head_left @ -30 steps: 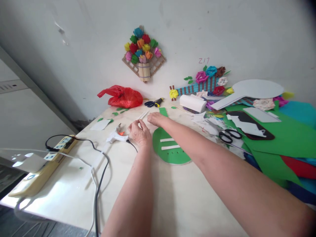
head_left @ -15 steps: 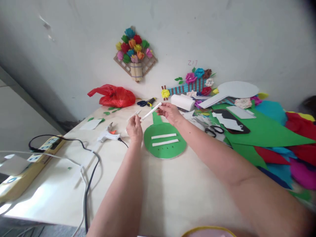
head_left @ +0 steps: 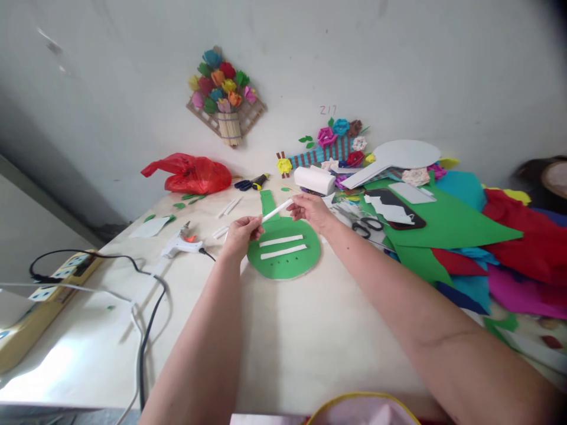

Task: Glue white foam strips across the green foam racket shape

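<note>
You have the white strip [head_left: 277, 211] pinched at both ends — its lower left end in the fingers of your left hand [head_left: 243, 232], its upper right end in those of your right hand [head_left: 311, 211] — so it slants over the narrow neck of the green board [head_left: 286, 270]. That board lies flat between your forearms, and from its rounded lower rim the pale tabletop [head_left: 301, 336] runs toward you as far as the near edge, where a yellow-rimmed pink thing [head_left: 365, 408] pokes into view. To your left there is a band of bare table before the glue gun [head_left: 182, 245], with the cables [head_left: 146, 327] and power strip [head_left: 48, 310] farther out; to your right, the black-handled scissors [head_left: 368, 227] and the coloured sheets [head_left: 465, 224] crowd in past your forearm. Count one strip in your hands, two strips [head_left: 282, 240] lying nearly parallel on the board, four dark spots in a row below them, one glue gun and one pair of scissors. More slim white pieces [head_left: 229, 206] lie beyond your left hand, too small and overlapped to number surely.
</note>
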`<state>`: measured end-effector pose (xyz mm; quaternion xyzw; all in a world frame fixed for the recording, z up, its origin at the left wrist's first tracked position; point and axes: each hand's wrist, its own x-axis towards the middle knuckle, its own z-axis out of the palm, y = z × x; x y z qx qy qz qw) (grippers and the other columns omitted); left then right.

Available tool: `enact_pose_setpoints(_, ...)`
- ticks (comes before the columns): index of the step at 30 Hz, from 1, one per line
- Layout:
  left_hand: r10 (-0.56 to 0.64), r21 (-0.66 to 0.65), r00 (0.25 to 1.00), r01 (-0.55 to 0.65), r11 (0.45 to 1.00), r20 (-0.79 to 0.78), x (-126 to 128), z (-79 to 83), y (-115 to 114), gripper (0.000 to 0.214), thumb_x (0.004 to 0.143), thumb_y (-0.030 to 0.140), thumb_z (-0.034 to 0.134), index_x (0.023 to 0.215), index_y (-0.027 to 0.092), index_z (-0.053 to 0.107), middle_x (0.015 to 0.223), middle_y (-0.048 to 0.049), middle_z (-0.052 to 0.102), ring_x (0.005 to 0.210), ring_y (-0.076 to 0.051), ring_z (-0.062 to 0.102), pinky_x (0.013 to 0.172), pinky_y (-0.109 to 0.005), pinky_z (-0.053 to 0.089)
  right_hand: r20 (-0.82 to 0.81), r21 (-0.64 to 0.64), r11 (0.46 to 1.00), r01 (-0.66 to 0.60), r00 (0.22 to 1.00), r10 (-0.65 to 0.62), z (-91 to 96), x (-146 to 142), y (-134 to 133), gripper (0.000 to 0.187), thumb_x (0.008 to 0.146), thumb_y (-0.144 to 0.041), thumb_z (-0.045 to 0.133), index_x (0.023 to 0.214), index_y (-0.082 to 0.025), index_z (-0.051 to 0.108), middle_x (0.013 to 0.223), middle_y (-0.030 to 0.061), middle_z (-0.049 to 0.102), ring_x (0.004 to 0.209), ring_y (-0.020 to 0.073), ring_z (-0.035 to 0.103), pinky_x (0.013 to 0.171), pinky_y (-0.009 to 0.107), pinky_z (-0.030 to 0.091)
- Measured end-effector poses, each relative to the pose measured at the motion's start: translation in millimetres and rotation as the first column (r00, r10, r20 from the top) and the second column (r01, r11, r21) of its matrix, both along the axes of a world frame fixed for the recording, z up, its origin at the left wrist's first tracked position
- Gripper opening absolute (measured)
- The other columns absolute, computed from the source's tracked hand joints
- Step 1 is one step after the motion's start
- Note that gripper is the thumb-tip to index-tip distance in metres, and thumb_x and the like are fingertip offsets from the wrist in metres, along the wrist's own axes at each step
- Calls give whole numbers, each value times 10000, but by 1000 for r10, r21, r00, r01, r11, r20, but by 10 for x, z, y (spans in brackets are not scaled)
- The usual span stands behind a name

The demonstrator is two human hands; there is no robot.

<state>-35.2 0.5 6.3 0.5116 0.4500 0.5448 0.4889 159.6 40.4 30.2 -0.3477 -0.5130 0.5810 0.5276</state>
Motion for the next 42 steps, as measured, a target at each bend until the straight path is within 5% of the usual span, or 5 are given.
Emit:
enact_pose_setpoints(6,15,26,1000,-15,1000,-20,-29,-10,12,316,592,429,679,628,144,545,530,10,559,424,-58,435,434,-204,321,55,-2,998,70,996,-70,-2,-18,-4,160,711,-241,635,647,-132,535,505,-15,565,378,50,453,364,171,394)
enact_pose_setpoints(18,74,148,996,-80,986,50,-64,-94,98,352,550,324,734,819,119,637,655,-20,627,565,-84,548,568,-207,414,54,16,999,-51,997,50,-121,117,101,162,632,-36,641,762,-120,593,602,-9,614,521,82,583,458,180,462)
enact_pose_setpoints(31,91,171,996,-88,981,-9,-36,-54,82,311,607,391,684,734,114,621,646,-27,623,516,-67,503,539,-203,400,117,106,994,-34,993,21,-127,140,109,153,637,-165,683,753,-113,597,598,6,632,490,69,554,485,186,459)
enact_pose_setpoints(37,206,150,951,-175,973,-230,-61,-77,101,411,674,510,572,518,130,547,463,4,503,411,-51,378,417,-191,286,296,125,992,26,953,-62,-91,116,49,212,737,-231,599,572,-116,533,481,-22,541,361,19,382,328,147,259)
enact_pose_setpoints(42,225,39,899,-227,973,-376,-89,-84,75,433,631,558,576,499,151,506,390,49,367,365,-50,282,377,-204,190,393,-46,997,57,919,-35,-84,99,20,203,748,-179,578,573,-128,489,442,-42,509,323,9,298,317,159,160)
